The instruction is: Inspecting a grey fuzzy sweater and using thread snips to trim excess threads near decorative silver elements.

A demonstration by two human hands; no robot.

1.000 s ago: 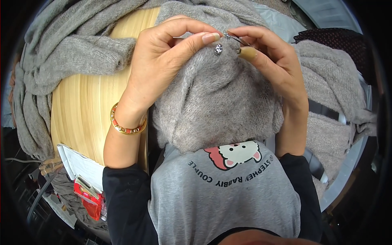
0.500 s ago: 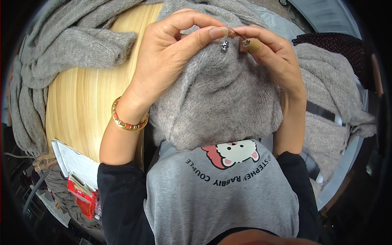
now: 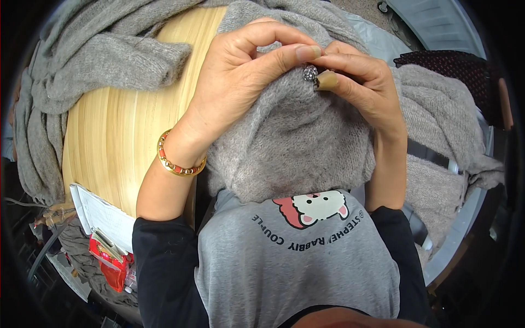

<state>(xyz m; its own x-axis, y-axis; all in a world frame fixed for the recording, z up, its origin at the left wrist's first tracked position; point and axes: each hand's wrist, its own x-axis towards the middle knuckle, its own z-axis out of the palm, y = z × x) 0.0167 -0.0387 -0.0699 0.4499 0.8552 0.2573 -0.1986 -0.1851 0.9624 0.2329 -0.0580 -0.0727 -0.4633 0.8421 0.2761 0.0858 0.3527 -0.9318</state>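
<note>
A grey fuzzy knit garment lies bunched over my lap and up against both hands. At its upper part sits a small, round, dark silver beaded button. My left hand is closed, thumb and forefinger pinching the knit just above the button. Close against it, my right hand is also closed; its thumb, capped in tan tape, presses beside the button. What lies between the right fingertips is hidden now. My left wrist wears a gold and red bracelet.
A pale wooden table stands to the left, with more grey knitwear heaped on it. Papers and a red packet lie at its near left. On the right, knit pieces fill a blue-grey bin.
My right thumb has moved down and left beside the button, and the fingertips of both hands have drawn together. A thin dark needle seen earlier between them no longer shows.
</note>
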